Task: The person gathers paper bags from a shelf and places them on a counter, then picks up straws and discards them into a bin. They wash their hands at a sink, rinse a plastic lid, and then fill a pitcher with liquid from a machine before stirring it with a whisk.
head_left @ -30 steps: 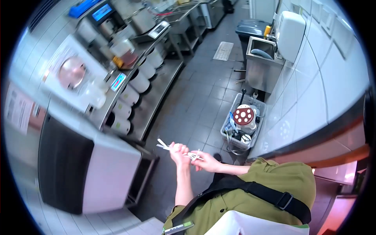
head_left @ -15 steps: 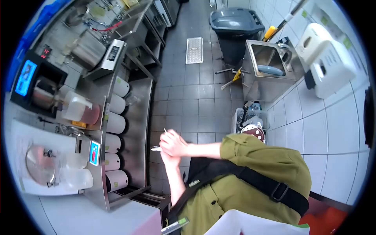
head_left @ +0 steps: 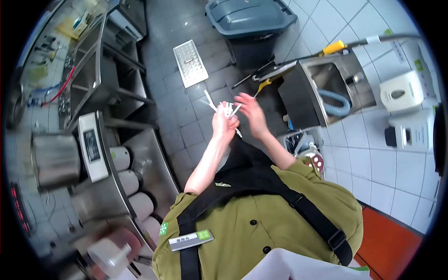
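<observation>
In the head view, my left hand [head_left: 224,127] is closed around a bunch of thin white strips [head_left: 228,110], whose ends stick out above and below the fist. One long strip points up and left past my knuckles. Just to the right, my right hand [head_left: 253,116] is raised with its fingers stretched out and a little blurred. Its fingertips are close to the end of one strip. Both hands are over the dark tiled floor, in front of my black apron [head_left: 247,163].
A lidded grey bin [head_left: 252,18] stands ahead, beside a steel sink [head_left: 326,74] with a blue hose. A metal drain cover [head_left: 190,63] lies in the floor. Left is a steel counter with a scale [head_left: 92,147] and pot [head_left: 56,161]. A crate [head_left: 301,140] sits low right.
My hands were clasped together over the strips; now the right has come away with fingers spread, while the left keeps hold of them. The view has turned toward the sink and bin.
</observation>
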Motion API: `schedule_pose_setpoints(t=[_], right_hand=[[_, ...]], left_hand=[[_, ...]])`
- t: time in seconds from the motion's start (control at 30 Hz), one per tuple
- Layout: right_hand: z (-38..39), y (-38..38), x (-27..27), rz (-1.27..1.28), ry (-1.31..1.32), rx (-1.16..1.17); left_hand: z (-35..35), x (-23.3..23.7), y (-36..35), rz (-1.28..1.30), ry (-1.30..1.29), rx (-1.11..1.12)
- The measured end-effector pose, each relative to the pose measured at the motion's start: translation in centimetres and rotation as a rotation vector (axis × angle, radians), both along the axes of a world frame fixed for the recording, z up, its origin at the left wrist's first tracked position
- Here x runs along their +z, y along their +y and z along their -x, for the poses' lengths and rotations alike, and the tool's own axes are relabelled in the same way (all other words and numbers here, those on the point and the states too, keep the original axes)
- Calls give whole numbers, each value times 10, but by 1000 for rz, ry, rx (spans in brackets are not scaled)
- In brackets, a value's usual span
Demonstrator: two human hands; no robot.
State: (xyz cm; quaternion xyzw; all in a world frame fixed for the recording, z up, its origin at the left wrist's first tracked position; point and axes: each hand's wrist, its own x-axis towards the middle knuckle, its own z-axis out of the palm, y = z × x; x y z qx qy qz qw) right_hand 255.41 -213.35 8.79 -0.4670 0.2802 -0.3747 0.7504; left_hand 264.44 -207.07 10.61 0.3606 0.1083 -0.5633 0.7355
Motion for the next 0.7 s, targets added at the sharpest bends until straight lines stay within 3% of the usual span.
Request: schedule_pose_setpoints(t=[0.13,0.23,0.33,0.43,0.5,0.57,0.63,0.67,0.7], right_hand=[[-1,-105,-54,-427,115,-353],[-39,-158,-64,-397,208,-485],[-92,-213,-100,-535,298,-325],[-146,-264,-127,-586,532,-124],[-164,-287,-174,-563,754,-69],[-169,-302,-237,-615,896,-165],[-172,-290,-239,-680,1072,-179],[-185,-290,-213,-672,1149,-147],[-192,-290,-207,-704,1028,-233]], left_hand=[[-128,-33,-72,-143,-44,143],[-222,-45,-88,-277,-139,249],[-318,-80,-74,-260,-134,407],[-395,-125,-59,-503,-113,592],[-440,-141,-75,-643,-63,646],[-487,-145,-97,-656,-7,672],[-534,-143,-124,-621,-107,684],[-556,-134,-146,-638,-157,666],[-574,-121,-170,-633,-199,604]])
